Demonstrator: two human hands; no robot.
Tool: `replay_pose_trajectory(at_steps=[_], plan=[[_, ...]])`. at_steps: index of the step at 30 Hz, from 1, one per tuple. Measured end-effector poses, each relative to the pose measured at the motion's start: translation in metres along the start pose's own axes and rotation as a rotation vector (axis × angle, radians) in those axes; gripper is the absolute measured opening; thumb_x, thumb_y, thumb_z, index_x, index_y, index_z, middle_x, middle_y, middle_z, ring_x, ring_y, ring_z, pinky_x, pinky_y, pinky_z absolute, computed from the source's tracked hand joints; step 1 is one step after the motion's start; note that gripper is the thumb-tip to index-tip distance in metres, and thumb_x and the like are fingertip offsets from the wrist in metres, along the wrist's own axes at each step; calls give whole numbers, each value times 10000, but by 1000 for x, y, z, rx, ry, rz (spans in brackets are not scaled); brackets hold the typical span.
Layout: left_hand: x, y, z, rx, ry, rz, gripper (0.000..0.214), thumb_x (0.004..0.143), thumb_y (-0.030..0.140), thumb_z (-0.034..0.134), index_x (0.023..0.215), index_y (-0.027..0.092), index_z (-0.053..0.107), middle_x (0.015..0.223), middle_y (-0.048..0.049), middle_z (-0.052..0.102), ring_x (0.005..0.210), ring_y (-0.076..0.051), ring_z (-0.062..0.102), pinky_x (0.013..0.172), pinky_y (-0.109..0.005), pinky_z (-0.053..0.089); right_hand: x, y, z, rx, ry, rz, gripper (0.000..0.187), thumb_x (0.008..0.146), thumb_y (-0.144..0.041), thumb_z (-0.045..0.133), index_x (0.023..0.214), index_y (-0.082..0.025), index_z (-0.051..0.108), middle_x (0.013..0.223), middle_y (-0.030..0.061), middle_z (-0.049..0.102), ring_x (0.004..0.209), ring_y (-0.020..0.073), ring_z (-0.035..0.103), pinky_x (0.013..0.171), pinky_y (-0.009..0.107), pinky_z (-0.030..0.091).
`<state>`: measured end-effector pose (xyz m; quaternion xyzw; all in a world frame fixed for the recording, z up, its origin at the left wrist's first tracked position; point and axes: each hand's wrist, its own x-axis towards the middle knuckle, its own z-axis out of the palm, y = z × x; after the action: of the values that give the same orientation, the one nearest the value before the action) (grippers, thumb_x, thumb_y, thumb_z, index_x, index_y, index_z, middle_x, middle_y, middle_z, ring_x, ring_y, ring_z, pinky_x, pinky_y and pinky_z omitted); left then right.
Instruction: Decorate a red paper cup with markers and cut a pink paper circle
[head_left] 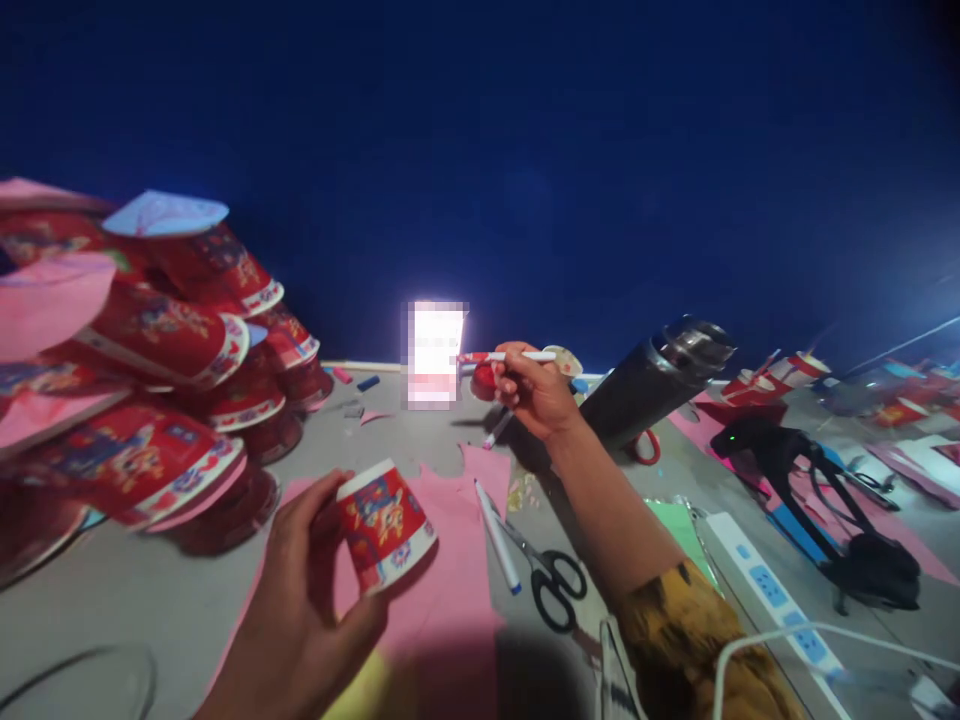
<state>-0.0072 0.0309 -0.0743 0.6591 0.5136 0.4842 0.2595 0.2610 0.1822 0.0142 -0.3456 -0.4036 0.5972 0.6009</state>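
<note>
My left hand (300, 590) is closed around a red printed paper cup (388, 525), tilted, with white edges and a colourful picture on its side. Higher up and to the right, my right hand (536, 390) pinches a white marker (487, 356) with a red end, held level in front of a bright, blurred screen (436, 355). Under the cup lies cut pink paper (450, 520). Between my arms, a blue-and-white marker (496, 535) and black-handled scissors (555, 590) rest on the table.
Stacked red cups (142, 450) with paper pieces between them rise on the left. Right of my forearm are a dark flask (649, 390), a white power strip (772, 590), a black strapped device (810, 490) and more cups (780, 378). A blue wall (480, 170) stands behind.
</note>
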Motion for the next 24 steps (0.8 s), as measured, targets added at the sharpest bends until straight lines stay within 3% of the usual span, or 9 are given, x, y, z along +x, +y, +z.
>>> replay_pose_trajectory(at_steps=[4,8,11,16,20,24], plan=[[8,16,-9,114,-2,90,836,789,377,882,1520,335,478,1404,-104,553,1292,-383,624,1074,-626,616,-3,6,0,-104,2,5,382,845,-500,896,894,-223,637,645,-77,623,479,46,511,419,159,337],[13,19,-10,119,-52,135,878,771,381,926,1517,329,464,1428,-109,533,1333,-356,588,1111,-599,583,-4,15,9,-160,35,103,462,865,-627,854,897,-233,616,630,-86,588,487,55,510,409,175,337],[14,21,-9,136,-52,211,853,754,253,877,1499,297,464,1403,-141,525,1321,-375,578,1061,-613,595,-17,13,31,-217,3,136,480,877,-661,828,919,-234,612,641,-93,589,480,46,486,403,166,321],[13,21,-6,179,-41,319,974,659,131,781,1546,247,394,1426,-176,513,1351,-435,532,1131,-705,494,-86,-2,58,-314,-71,13,435,902,-622,819,883,-228,636,653,-72,593,496,54,515,430,175,369],[9,23,-3,94,-97,291,931,681,121,762,1526,275,401,1453,-151,502,1379,-403,520,1124,-644,526,-157,5,53,-318,3,-75,360,901,-555,837,902,-225,696,683,-45,658,521,74,572,432,180,391],[6,24,-2,51,-127,274,873,731,149,736,1524,278,395,1498,-146,468,1400,-379,505,1131,-604,539,-193,29,41,-349,32,-145,316,935,-537,791,930,-227,732,703,-18,709,511,98,586,453,215,424]])
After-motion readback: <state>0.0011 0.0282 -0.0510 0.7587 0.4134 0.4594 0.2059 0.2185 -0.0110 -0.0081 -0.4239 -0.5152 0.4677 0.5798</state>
